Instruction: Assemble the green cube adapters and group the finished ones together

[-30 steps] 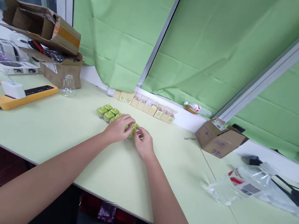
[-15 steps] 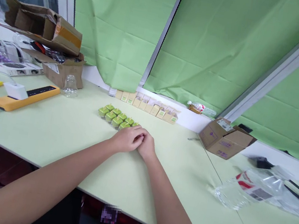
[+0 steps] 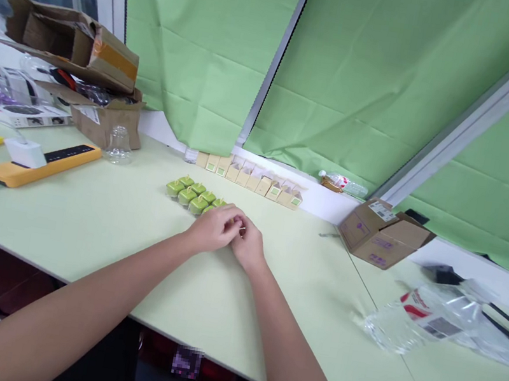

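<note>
Several small green candles [image 3: 199, 205], squarish, with pale wicks and clear cups, stand in two rows on the pale table [image 3: 143, 224]. At the right end of these rows, my left hand [image 3: 214, 228] and my right hand [image 3: 248, 244] meet with curled fingers. Both are closed in a pinch, the fingertips pressed close together. A thin pale strand shows between them, but whatever they hold is hidden by the fingers. My left hand covers part of the nearest candles.
Small open cardboard boxes [image 3: 242, 174] line the wall behind the candles. To the left are a yellow power strip [image 3: 66, 162], a clear jar [image 3: 119, 146] and stacked cartons [image 3: 115, 62]. A carton [image 3: 382, 236] and a large plastic bottle [image 3: 422, 317] are at the right.
Both hands have shifted slightly up, and their fingers have moved a little against each other. The thin pale strand now shows between them. Less of the right-hand candles can be seen.
</note>
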The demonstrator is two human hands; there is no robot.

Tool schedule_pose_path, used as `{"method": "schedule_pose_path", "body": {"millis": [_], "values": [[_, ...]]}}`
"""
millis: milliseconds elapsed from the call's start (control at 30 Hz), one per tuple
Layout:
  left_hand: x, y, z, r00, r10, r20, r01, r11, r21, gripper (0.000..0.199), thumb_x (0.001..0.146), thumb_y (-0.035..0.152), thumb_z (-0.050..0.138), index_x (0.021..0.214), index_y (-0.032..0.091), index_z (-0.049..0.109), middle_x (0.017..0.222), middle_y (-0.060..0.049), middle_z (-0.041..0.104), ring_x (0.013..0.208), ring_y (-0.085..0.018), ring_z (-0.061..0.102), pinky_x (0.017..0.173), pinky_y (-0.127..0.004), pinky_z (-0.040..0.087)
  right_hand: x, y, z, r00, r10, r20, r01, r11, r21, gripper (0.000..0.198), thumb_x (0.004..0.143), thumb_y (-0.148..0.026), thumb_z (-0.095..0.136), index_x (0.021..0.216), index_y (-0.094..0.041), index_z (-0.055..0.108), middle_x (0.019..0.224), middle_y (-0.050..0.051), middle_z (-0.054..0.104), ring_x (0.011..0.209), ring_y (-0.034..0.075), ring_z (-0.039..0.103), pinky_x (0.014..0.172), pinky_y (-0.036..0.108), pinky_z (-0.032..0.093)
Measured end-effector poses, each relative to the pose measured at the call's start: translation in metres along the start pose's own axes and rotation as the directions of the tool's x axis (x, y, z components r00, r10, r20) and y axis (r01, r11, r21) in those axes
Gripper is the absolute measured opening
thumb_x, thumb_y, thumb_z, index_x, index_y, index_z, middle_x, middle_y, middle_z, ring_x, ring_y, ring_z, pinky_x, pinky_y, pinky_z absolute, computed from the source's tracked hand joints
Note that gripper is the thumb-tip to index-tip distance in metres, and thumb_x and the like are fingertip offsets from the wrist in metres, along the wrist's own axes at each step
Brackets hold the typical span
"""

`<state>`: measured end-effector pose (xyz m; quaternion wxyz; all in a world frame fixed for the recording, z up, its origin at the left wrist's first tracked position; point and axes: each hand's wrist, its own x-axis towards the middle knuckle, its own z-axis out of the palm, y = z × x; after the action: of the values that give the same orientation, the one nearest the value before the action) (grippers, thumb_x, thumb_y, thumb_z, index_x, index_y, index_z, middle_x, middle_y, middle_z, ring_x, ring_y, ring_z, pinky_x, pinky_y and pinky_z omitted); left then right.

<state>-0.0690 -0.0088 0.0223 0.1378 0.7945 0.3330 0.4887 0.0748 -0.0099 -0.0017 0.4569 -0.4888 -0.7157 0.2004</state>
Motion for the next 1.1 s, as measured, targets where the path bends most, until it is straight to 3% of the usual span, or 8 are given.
{"method": "schedule_pose_path", "body": {"millis": [67,167,267,433,533,667,833,1100], "values": [[0.006,-0.014,-0.007,0.981,-0.11,-0.159,0.097,0.992,-0.084,0.016,0.088,0.024,0.049,0.096,0.02,0.062,0.09,-0.004,0.064,0.071,-0.014,0.057,0.063,-0.026,0.044,0.001,0.001,0.001,0.999,0.038,-0.017,-0.038,0.999,-0.037,0.024,0.086,-0.028,0.049,0.103,-0.021,0.064,0.083,0.002,0.067,0.065,0.015,0.059,0.064,0.028,0.048],[0.013,-0.038,-0.022,0.883,-0.281,-0.375,0.235,0.958,-0.166,0.017,0.089,0.029,0.048,0.094,0.02,0.061,0.078,-0.001,0.061,0.06,-0.012,0.052,0.056,-0.024,0.04,0.003,0.001,0.001,0.997,0.027,-0.074,-0.036,0.992,-0.12,0.026,0.087,-0.033,0.05,0.103,-0.02,0.066,0.087,0.004,0.064,0.068,0.016,0.058,0.07,0.03,0.048],[0.015,-0.051,-0.034,0.833,-0.319,-0.452,0.294,0.947,-0.128,0.017,0.089,0.029,0.047,0.093,0.02,0.061,0.075,0.0,0.059,0.057,-0.011,0.049,0.056,-0.024,0.039,0.004,0.0,-0.001,0.99,-0.002,-0.139,-0.016,0.991,-0.129,0.027,0.087,-0.029,0.047,0.103,-0.019,0.066,0.095,0.007,0.063,0.079,0.018,0.058,0.075,0.032,0.048],[0.01,-0.04,-0.036,0.944,-0.141,-0.297,0.183,0.976,0.118,0.019,0.09,0.027,0.045,0.097,0.019,0.061,0.086,-0.003,0.063,0.071,-0.016,0.054,0.069,-0.029,0.043,0.007,0.001,-0.013,0.95,-0.023,-0.311,-0.007,0.995,-0.096,0.028,0.087,-0.024,0.041,0.101,-0.019,0.065,0.101,0.009,0.063,0.093,0.02,0.058,0.086,0.034,0.045],[0.006,-0.027,-0.027,0.99,-0.024,-0.138,0.059,0.965,0.256,0.019,0.089,0.028,0.048,0.1,0.02,0.062,0.09,-0.005,0.065,0.088,-0.021,0.056,0.081,-0.034,0.043,0.01,0.008,-0.021,0.927,0.08,-0.367,-0.104,0.994,-0.046,0.026,0.085,-0.026,0.043,0.099,-0.019,0.064,0.099,0.009,0.065,0.088,0.02,0.058,0.083,0.034,0.046],[0.002,-0.02,-0.013,1.0,0.024,-0.006,-0.019,0.908,0.418,0.022,0.087,0.036,0.055,0.097,0.02,0.065,0.096,-0.008,0.065,0.099,-0.027,0.053,0.087,-0.042,0.039,0.01,0.013,-0.022,0.917,0.181,-0.355,-0.196,0.981,-0.006,0.026,0.082,-0.027,0.046,0.098,-0.018,0.064,0.096,0.008,0.066,0.082,0.019,0.059,0.08,0.033,0.047],[0.0,-0.022,-0.002,1.0,0.014,-0.004,-0.01,0.845,0.535,0.023,0.089,0.034,0.053,0.08,0.019,0.068,0.097,-0.01,0.063,0.099,-0.028,0.051,0.086,-0.047,0.035,0.007,0.006,-0.015,0.948,0.108,-0.298,-0.132,0.99,-0.059,0.024,0.081,-0.027,0.047,0.096,-0.018,0.065,0.094,0.007,0.066,0.08,0.019,0.059,0.078,0.032,0.047],[0.0,-0.022,-0.003,0.992,0.055,0.116,-0.097,0.916,0.39,0.022,0.091,0.026,0.048,0.084,0.02,0.068,0.096,-0.007,0.06,0.094,-0.023,0.054,0.083,-0.04,0.041,0.005,0.0,-0.012,0.99,0.093,-0.105,-0.1,0.993,-0.064,0.026,0.076,-0.022,0.051,0.098,-0.021,0.065,0.101,0.006,0.066,0.083,0.017,0.06,0.075,0.03,0.049]]}}
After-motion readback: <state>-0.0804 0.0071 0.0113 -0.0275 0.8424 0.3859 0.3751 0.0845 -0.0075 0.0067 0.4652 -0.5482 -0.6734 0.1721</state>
